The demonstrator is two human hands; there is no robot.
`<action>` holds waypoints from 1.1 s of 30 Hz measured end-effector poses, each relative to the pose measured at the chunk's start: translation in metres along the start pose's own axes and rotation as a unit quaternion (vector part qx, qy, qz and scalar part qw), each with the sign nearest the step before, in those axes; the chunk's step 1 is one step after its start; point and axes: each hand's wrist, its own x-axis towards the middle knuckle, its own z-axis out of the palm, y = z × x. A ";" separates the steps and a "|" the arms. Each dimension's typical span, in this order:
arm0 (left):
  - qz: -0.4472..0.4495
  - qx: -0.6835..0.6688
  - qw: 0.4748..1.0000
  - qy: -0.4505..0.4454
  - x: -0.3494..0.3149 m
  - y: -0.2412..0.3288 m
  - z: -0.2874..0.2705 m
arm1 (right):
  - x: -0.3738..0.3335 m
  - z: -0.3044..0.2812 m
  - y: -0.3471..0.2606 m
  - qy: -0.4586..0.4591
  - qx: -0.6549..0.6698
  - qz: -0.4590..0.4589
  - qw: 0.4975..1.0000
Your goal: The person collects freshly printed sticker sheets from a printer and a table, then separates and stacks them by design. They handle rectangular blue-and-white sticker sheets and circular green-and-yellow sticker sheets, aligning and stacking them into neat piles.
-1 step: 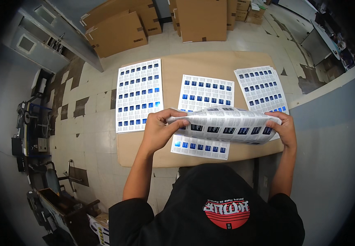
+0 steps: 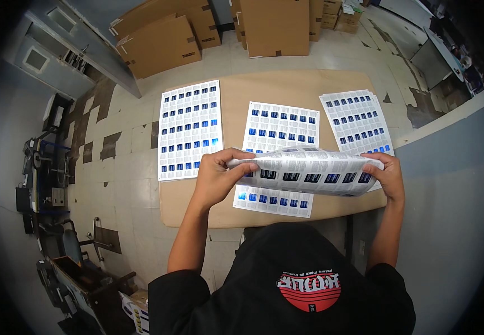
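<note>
A white printed sheet (image 2: 309,174) with rows of dark blue rectangles bows between my hands above the table. My left hand (image 2: 222,174) pinches its left end between thumb and fingers. At the opposite end, my right hand (image 2: 386,174) grips the edge with the thumb on the near side. Beneath it lies a similar sheet (image 2: 281,120), its middle hidden by the one I hold. To the left rests a stack of such sheets (image 2: 189,131), partly behind my left hand. Another stack (image 2: 356,120), slightly fanned, sits at the right edge of the table.
The brown-covered table (image 2: 197,204) stands in front of me. Large flat cardboard boxes (image 2: 278,28) lean beyond it. A grey wall (image 2: 449,184) runs close along the right. On the left are a chair (image 2: 73,245) and a wooden desk (image 2: 82,276).
</note>
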 end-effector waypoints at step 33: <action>-0.007 -0.205 0.978 -0.023 -0.014 0.002 0.061 | 0.005 0.177 -0.030 0.124 -0.173 -0.399 0.892</action>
